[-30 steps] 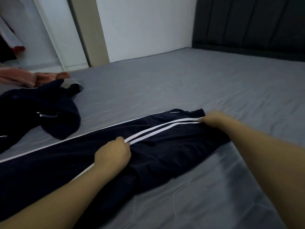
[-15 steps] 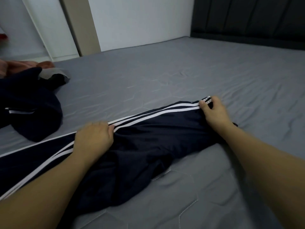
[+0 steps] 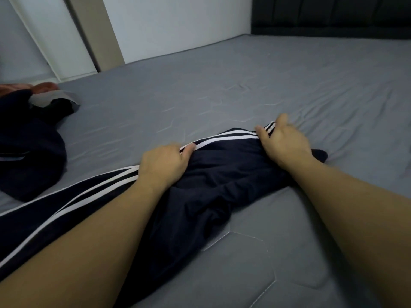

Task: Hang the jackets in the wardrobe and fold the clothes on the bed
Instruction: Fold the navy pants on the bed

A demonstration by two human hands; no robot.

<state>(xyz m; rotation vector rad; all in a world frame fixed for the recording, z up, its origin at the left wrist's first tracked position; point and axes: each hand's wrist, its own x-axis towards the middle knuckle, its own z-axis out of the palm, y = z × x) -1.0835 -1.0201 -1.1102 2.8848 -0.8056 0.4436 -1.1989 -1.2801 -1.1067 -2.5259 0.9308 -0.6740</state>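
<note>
Dark navy track pants [image 3: 213,181] with white side stripes lie stretched across the grey bed [image 3: 244,90], running from the lower left to the middle. My left hand [image 3: 163,164] grips the pants along the striped seam, fingers curled into the fabric. My right hand [image 3: 282,141] rests on the waistband end at the right, its fingers spread and fairly straight on the cloth. A second dark navy garment [image 3: 29,147] lies bunched at the left edge of the bed.
An orange-red garment [image 3: 42,86] peeks out behind the dark heap at the far left. A white wardrobe door [image 3: 44,34] and a beige panel stand beyond the bed. A dark padded headboard [image 3: 333,16] runs along the top right.
My left hand slid right along the stripes, closer to the right hand. My right hand opened from a pinch on the waistband into spread fingers. The pants' upper end is more bunched.
</note>
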